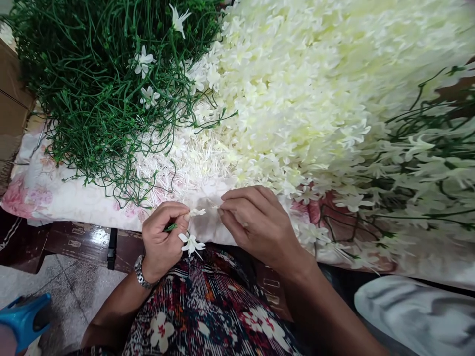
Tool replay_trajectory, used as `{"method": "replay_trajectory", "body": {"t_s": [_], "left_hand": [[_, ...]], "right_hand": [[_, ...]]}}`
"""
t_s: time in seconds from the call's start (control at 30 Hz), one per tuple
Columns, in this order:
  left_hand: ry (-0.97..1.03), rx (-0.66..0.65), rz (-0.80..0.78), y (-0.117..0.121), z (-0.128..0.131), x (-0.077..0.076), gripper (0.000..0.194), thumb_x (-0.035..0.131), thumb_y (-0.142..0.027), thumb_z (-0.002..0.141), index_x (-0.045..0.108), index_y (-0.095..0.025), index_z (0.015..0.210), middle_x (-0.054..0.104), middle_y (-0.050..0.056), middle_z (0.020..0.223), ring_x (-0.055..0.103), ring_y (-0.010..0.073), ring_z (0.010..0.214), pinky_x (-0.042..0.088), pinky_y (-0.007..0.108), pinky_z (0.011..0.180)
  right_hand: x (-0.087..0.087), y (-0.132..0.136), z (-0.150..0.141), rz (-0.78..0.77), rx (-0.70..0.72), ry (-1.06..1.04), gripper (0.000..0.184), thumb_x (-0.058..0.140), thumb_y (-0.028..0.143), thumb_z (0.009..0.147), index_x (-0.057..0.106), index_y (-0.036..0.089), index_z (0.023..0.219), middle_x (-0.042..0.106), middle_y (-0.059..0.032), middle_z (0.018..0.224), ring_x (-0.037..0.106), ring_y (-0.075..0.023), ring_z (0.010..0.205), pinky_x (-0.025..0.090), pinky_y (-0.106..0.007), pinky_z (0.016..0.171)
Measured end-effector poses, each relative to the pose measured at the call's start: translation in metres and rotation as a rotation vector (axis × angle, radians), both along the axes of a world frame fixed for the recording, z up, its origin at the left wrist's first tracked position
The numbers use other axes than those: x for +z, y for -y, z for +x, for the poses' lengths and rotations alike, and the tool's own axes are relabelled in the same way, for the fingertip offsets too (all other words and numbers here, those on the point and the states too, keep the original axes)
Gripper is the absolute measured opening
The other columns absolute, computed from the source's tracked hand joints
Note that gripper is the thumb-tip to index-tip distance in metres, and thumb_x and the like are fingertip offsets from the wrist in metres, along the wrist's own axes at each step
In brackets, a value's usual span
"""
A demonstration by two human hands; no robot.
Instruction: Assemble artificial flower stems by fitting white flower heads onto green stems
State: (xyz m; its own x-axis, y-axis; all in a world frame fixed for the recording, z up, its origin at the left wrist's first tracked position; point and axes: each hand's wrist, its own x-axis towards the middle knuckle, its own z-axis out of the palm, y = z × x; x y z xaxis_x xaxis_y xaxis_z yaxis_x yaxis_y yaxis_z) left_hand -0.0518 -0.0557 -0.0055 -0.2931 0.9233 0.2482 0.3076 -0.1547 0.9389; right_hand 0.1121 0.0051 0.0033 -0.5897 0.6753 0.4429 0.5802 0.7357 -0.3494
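Note:
My left hand [163, 240], with a metal watch on its wrist, is closed on a green artificial flower stem [170, 228], of which only a short bit shows. One white artificial flower [192, 244] hangs open below the thumb and fingers. At the fingertips a second white blossom [197, 212] points right. Across a small gap, my right hand [260, 225] pinches thumb and fingers together. Something thin and pale seems to stick out of that pinch, too small to name. Just beyond both hands lie white stamen pieces [166, 173].
A heap of green stems [92, 89] lies at the back left, a large pile of white petals [297, 89] at the centre and right. Finished-looking flower sprays [426, 183] lie at the right. Floral cloth [85, 202] covers the table. A blue plastic object [25, 319] is at lower left.

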Motion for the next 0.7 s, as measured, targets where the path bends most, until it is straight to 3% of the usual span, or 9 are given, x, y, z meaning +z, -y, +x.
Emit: {"method": "replay_trajectory", "body": {"t_s": [0.1,0.27,0.7], "left_hand": [[0.013,0.029,0.002,-0.002,0.003,0.000,0.010,0.054,-0.007,0.072,0.060,-0.015,0.074,0.061,0.003,0.075,0.057,0.0119,0.073,0.045,0.024,0.065],[0.027,0.055,-0.022,-0.003,0.009,0.002,0.009,0.054,-0.008,0.073,0.060,-0.015,0.073,0.061,0.002,0.076,0.056,0.0114,0.075,0.045,0.024,0.069],[0.003,0.007,0.013,0.000,0.015,0.001,0.011,0.054,-0.007,0.073,0.060,-0.015,0.076,0.063,0.003,0.082,0.058,0.0119,0.079,0.046,0.024,0.070]], "right_hand": [[0.008,0.007,-0.002,-0.113,0.016,-0.156,0.010,0.051,0.007,0.072,0.050,0.016,0.078,0.059,-0.0052,0.076,0.055,-0.0130,0.077,0.045,-0.026,0.068],[0.017,0.018,-0.014,-0.292,0.011,-0.185,0.009,0.044,0.010,0.076,0.049,0.017,0.076,0.055,-0.0009,0.066,0.051,-0.0092,0.063,0.043,-0.022,0.057],[0.007,0.017,-0.024,-0.198,-0.035,-0.174,0.010,0.042,0.011,0.078,0.052,0.013,0.076,0.054,-0.0047,0.064,0.051,-0.0125,0.065,0.043,-0.026,0.060]]}}
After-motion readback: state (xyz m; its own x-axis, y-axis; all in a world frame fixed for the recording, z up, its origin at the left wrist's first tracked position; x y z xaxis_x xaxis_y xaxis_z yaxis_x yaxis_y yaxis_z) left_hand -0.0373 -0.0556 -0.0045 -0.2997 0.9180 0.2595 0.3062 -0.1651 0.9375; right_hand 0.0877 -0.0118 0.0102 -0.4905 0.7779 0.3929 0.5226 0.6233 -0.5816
